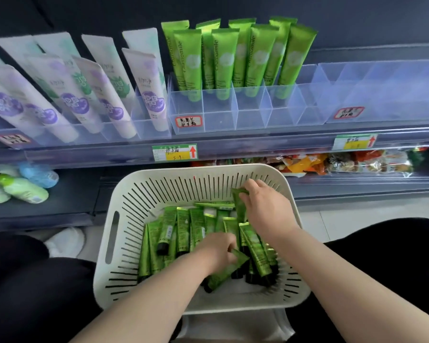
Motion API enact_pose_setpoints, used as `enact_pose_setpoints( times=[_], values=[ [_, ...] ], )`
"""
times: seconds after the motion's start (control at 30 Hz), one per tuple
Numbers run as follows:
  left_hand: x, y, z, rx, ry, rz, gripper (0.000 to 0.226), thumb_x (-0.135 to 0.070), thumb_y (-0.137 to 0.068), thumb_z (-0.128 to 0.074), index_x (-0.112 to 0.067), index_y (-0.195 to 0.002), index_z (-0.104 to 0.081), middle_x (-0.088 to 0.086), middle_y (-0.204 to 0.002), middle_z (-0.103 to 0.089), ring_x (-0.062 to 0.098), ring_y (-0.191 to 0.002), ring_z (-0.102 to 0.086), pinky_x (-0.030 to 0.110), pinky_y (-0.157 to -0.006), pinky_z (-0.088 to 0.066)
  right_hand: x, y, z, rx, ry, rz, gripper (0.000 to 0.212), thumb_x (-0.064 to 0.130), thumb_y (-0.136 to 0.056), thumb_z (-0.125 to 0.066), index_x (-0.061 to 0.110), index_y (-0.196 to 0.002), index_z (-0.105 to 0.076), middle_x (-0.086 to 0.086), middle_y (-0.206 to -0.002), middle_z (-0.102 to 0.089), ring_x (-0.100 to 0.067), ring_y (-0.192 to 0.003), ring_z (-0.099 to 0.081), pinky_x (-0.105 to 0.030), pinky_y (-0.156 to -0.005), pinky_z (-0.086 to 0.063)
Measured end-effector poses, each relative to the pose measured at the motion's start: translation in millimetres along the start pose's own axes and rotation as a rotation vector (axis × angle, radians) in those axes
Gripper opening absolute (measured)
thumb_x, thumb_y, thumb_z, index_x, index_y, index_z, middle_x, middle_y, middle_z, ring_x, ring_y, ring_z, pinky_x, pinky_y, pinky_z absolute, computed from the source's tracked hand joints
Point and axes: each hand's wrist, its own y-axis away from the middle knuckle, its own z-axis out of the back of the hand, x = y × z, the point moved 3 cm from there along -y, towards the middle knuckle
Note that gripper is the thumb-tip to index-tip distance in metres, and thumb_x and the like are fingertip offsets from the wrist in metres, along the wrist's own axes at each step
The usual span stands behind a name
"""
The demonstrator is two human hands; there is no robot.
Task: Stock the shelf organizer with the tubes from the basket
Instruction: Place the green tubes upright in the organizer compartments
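Green tubes [183,226], in basket [134,206]: judged light, soft-walled, probably slick (finish unclear); best taken mid-body. Grips: left hand [218,246] held one; right hand [265,206] pinched another.

The basket [124,206] is matt off-white slotted plastic. The green tubes [169,229] in it have a glossy, metallic-looking sheen. The shelf organizer [221,115] is clear, smooth plastic with paper labels [188,121].

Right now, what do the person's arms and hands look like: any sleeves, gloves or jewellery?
The left hand and right hand are bare, with no gloves. Both forearms are uncovered to the frame edge; no sleeve shows. No watch or bracelet is on either wrist, and no ring on the fingers in view. Dark trousers cover the legs.
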Motion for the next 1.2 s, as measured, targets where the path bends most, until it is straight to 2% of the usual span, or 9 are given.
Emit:
enact_pose_setpoints(
  times=[0.1, 0.27, 0.37, 0.47, 0.63, 0.73, 0.87, 1.07, 1.2],
  values=[
    [1, 13, 24, -0.098, 0.045, 0.017, 0.006, -0.027, -0.097, -0.051, -0.025, -0.101, -0.047, 0.001, -0.095, -0.056, 0.018, -0.078, -0.054, 0.03, -0.061, -0.04, 2, -1, 24, -0.081, -0.021, 0.022, 0.022, 0.027, -0.099, -0.041, 0.018, -0.115, -0.053, 0.002, -0.108, -0.061, -0.025, -0.092, -0.06, -0.033, -0.059, -0.043],
    [-11, 51, 96, -0.515, 0.165, -0.081, 0.006, -0.024, -0.099, -0.051, -0.026, -0.105, -0.05, -0.003, -0.079, -0.058, 0.013, -0.058, -0.054, 0.027, -0.048, -0.04, 1, -2, 67, -0.261, -0.033, 0.056, 0.021, 0.025, -0.098, -0.044, 0.021, -0.116, -0.055, -0.001, -0.1, -0.063, -0.029, -0.091, -0.06, -0.031, -0.054, -0.036],
    [-26, 69, 143, -0.757, 0.199, -0.13, 0.006, -0.023, -0.099, -0.051, -0.027, -0.103, -0.05, 0.001, -0.081, -0.063, 0.02, -0.067, -0.059, 0.035, -0.059, -0.046, -2, -6, 95, -0.349, -0.033, 0.031, 0.022, 0.025, -0.098, -0.044, 0.021, -0.117, -0.056, -0.001, -0.103, -0.064, -0.028, -0.093, -0.06, -0.03, -0.055, -0.033],
    [-53, 82, 187, -0.959, 0.245, -0.251, 0.008, -0.021, -0.098, -0.052, -0.022, -0.105, -0.053, -0.001, -0.082, -0.06, 0.021, -0.075, -0.057, 0.034, -0.065, -0.043, -3, -15, 126, -0.425, -0.03, 0.044, 0.023, 0.024, -0.098, -0.044, 0.02, -0.117, -0.056, -0.003, -0.102, -0.064, -0.03, -0.093, -0.059, -0.034, -0.058, -0.042],
    [-119, 94, 248, -1.179, 0.374, -0.506, 0.01, -0.018, -0.093, -0.054, -0.021, -0.103, -0.056, -0.007, -0.07, -0.054, 0.017, -0.068, -0.054, 0.031, -0.066, -0.046, -10, -32, 177, -0.533, 0.014, 0.026, 0.023, 0.024, -0.098, -0.044, 0.017, -0.115, -0.057, -0.006, -0.099, -0.06, -0.033, -0.09, -0.056, -0.036, -0.06, -0.042],
    [-156, 87, 274, -1.223, 0.44, -0.598, 0.012, -0.02, -0.089, -0.054, -0.032, -0.089, -0.05, -0.006, -0.073, -0.059, 0.025, -0.074, -0.062, 0.045, -0.07, -0.054, -17, -38, 202, -0.578, 0.034, 0.02, 0.023, 0.023, -0.098, -0.044, 0.018, -0.116, -0.057, -0.007, -0.1, -0.059, -0.032, -0.094, -0.055, -0.038, -0.062, -0.043],
    [-192, 59, 287, -1.205, 0.293, -0.487, 0.006, -0.017, -0.094, -0.055, -0.02, -0.098, -0.057, -0.006, -0.079, -0.057, 0.02, -0.078, -0.056, 0.037, -0.073, -0.05, -26, -46, 221, -0.605, 0.052, 0.035, 0.021, 0.023, -0.098, -0.043, 0.017, -0.112, -0.057, -0.005, -0.097, -0.059, -0.031, -0.094, -0.052, -0.037, -0.062, -0.042],
    [-192, 11, 288, -1.074, 0.155, -0.278, 0.008, -0.019, -0.094, -0.056, -0.02, -0.102, -0.058, 0.005, -0.093, -0.064, 0.029, -0.086, -0.059, 0.036, -0.074, -0.05, -34, -54, 230, -0.631, 0.009, 0.07, 0.02, 0.024, -0.097, -0.044, 0.018, -0.112, -0.057, -0.004, -0.096, -0.061, -0.029, -0.092, -0.053, -0.038, -0.064, -0.044],
    [-183, 8, 287, -1.032, 0.136, -0.309, 0.018, -0.012, -0.095, -0.052, -0.021, -0.102, -0.066, -0.001, -0.101, -0.067, 0.021, -0.094, -0.06, 0.033, -0.081, -0.049, -32, -64, 230, -0.629, -0.009, 0.09, 0.021, 0.022, -0.098, -0.042, 0.019, -0.114, -0.056, -0.003, -0.098, -0.06, -0.028, -0.093, -0.053, -0.039, -0.066, -0.044]
  ],
)
